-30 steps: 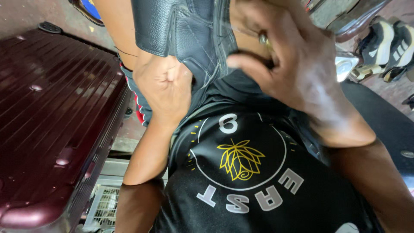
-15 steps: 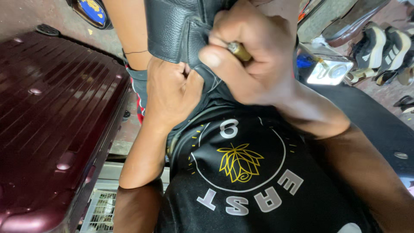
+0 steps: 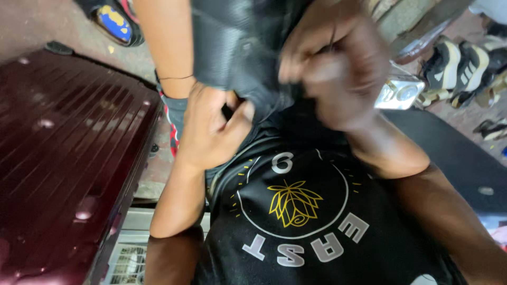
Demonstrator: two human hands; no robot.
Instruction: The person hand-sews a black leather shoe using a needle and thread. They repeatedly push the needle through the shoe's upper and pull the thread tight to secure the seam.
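A black leather piece (image 3: 237, 53) hangs in front of my chest. My left hand (image 3: 211, 132) grips its lower edge from below, thumb pressed against the leather. My right hand (image 3: 332, 74) is a closed fist at the piece's right edge and is blurred by motion. The small brown-handled tool it pinched half a second ago is lost in the blur. Below both hands is my black shirt (image 3: 296, 211) with a yellow flower print.
A maroon hard-shell suitcase (image 3: 74, 158) fills the left side. A bare leg with a thin black band (image 3: 166, 47) stands behind the leather, a blue and yellow shoe (image 3: 113, 24) beyond it. Several shoes (image 3: 459, 68) and a small silvery box (image 3: 398, 92) lie at right.
My right hand has pulled up and to the right off the seam and is blurred. My left hand stays clamped on the leather's lower edge. The view has dipped slightly.
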